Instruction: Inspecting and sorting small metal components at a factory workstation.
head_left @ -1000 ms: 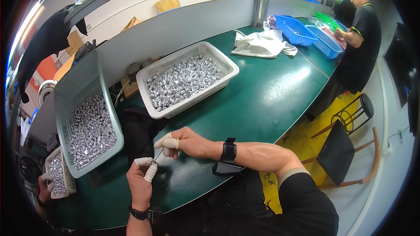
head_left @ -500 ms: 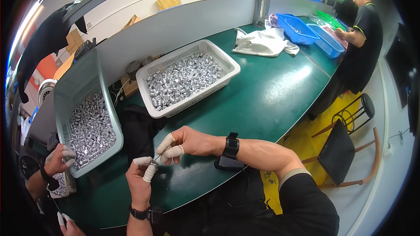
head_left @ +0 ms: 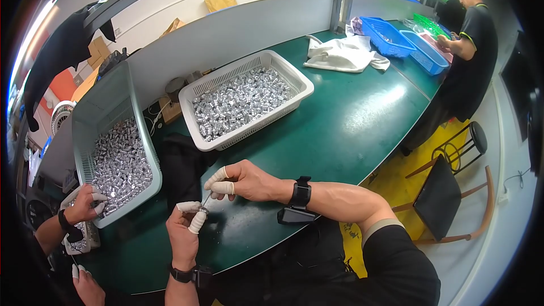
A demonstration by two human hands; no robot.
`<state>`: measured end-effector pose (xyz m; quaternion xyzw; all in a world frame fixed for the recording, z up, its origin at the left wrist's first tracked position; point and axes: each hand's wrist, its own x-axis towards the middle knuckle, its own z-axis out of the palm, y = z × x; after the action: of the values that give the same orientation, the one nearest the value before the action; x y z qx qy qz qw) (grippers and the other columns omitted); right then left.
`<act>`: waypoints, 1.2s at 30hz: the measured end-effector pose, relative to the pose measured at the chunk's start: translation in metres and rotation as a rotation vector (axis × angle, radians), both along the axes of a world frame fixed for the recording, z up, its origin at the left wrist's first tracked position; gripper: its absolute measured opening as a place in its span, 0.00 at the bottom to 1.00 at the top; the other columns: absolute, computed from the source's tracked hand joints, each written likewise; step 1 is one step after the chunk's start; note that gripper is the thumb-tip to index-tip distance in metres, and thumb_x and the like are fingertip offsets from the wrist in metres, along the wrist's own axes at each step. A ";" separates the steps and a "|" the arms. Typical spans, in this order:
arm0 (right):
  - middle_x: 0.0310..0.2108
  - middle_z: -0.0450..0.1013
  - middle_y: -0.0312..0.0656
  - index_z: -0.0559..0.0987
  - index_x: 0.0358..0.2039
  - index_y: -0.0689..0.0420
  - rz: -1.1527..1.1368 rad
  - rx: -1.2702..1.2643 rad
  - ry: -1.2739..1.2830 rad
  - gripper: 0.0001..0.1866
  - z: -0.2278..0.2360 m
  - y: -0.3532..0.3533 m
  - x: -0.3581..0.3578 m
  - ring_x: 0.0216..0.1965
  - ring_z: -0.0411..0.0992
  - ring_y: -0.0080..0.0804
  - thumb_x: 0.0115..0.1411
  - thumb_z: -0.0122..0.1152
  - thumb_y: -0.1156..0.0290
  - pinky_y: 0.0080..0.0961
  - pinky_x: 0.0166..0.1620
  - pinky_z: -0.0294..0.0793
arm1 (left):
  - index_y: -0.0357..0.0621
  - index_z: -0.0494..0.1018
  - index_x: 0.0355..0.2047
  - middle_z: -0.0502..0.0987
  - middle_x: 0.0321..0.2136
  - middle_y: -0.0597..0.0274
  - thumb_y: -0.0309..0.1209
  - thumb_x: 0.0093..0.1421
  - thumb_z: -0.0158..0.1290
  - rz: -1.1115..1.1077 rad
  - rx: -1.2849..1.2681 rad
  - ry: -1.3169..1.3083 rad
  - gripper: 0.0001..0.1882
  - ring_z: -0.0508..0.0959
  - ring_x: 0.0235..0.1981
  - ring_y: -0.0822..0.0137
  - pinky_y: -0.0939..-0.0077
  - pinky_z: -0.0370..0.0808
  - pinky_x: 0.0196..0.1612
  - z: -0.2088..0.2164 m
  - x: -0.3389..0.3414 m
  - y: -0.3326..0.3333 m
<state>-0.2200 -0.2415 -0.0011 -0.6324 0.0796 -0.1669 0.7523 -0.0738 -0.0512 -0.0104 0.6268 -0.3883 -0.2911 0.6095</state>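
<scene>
Between its thumb and forefinger, my left hand [head_left: 182,241] pinches a small silvery metal part [head_left: 204,210] above the green table. My right hand [head_left: 252,181] is closed on a thin metal rod-like tool [head_left: 207,198]. The tool slants down to the part; whether its tip sits inside cannot be made out. White finger covers are on the thumbs and fingers of both hands. Beyond them stands a white slotted basket [head_left: 303,92] filled with similar shiny metal parts [head_left: 241,102].
At left, a grey-green basket [head_left: 154,164] holds more metal parts, with a co-worker's hand [head_left: 85,204] at its edge. Dark cloth [head_left: 181,164] lies between the baskets. Farther off are a white cloth [head_left: 340,56], blue baskets [head_left: 385,42], a standing person [head_left: 476,56] and a chair [head_left: 439,198].
My right hand has drawn slightly up from the left, so more of the thin tool shows between them. The co-worker's hand at left has moved up and right along the basket edge.
</scene>
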 end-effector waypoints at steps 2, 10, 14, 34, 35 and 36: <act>0.32 0.81 0.36 0.83 0.42 0.61 0.010 0.014 -0.024 0.16 -0.001 -0.001 -0.001 0.34 0.77 0.19 0.68 0.61 0.60 0.17 0.33 0.75 | 0.40 0.75 0.40 0.79 0.32 0.66 0.27 0.61 0.63 -0.002 -0.006 0.009 0.10 0.77 0.32 0.75 0.80 0.74 0.39 0.000 -0.001 -0.001; 0.35 0.81 0.37 0.84 0.44 0.60 0.047 -0.007 0.024 0.15 -0.003 -0.001 0.001 0.35 0.77 0.20 0.69 0.59 0.62 0.18 0.35 0.76 | 0.40 0.75 0.40 0.78 0.32 0.65 0.27 0.61 0.62 0.017 0.016 -0.003 0.10 0.77 0.32 0.75 0.80 0.74 0.39 -0.001 0.002 -0.001; 0.35 0.81 0.37 0.84 0.44 0.60 0.035 -0.038 0.054 0.16 -0.003 -0.001 0.002 0.36 0.77 0.20 0.69 0.59 0.60 0.18 0.35 0.77 | 0.40 0.74 0.41 0.79 0.33 0.64 0.28 0.62 0.61 0.054 0.004 -0.010 0.10 0.77 0.31 0.74 0.80 0.74 0.38 -0.004 0.002 -0.003; 0.39 0.81 0.38 0.82 0.48 0.60 0.112 0.058 0.090 0.20 -0.013 0.001 0.003 0.37 0.77 0.21 0.71 0.54 0.56 0.18 0.36 0.76 | 0.41 0.74 0.49 0.79 0.37 0.61 0.29 0.65 0.58 0.009 -0.127 0.174 0.13 0.76 0.31 0.74 0.81 0.73 0.36 -0.002 0.005 -0.001; 0.39 0.81 0.38 0.82 0.48 0.60 0.120 0.062 0.089 0.20 -0.013 0.003 0.004 0.37 0.77 0.21 0.71 0.54 0.56 0.18 0.36 0.76 | 0.40 0.74 0.49 0.79 0.37 0.61 0.28 0.65 0.57 0.016 -0.127 0.185 0.13 0.76 0.31 0.74 0.80 0.73 0.36 -0.002 0.006 0.001; 0.39 0.81 0.38 0.82 0.48 0.60 0.116 0.065 0.080 0.20 -0.013 0.003 0.005 0.37 0.77 0.21 0.72 0.54 0.56 0.18 0.36 0.76 | 0.40 0.74 0.49 0.79 0.37 0.61 0.28 0.65 0.57 0.029 -0.122 0.183 0.13 0.76 0.31 0.74 0.80 0.73 0.36 -0.002 0.006 0.002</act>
<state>-0.2154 -0.2381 -0.0141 -0.6173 0.0782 -0.0952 0.7770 -0.0676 -0.0489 -0.0123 0.5651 -0.3388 -0.3141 0.6835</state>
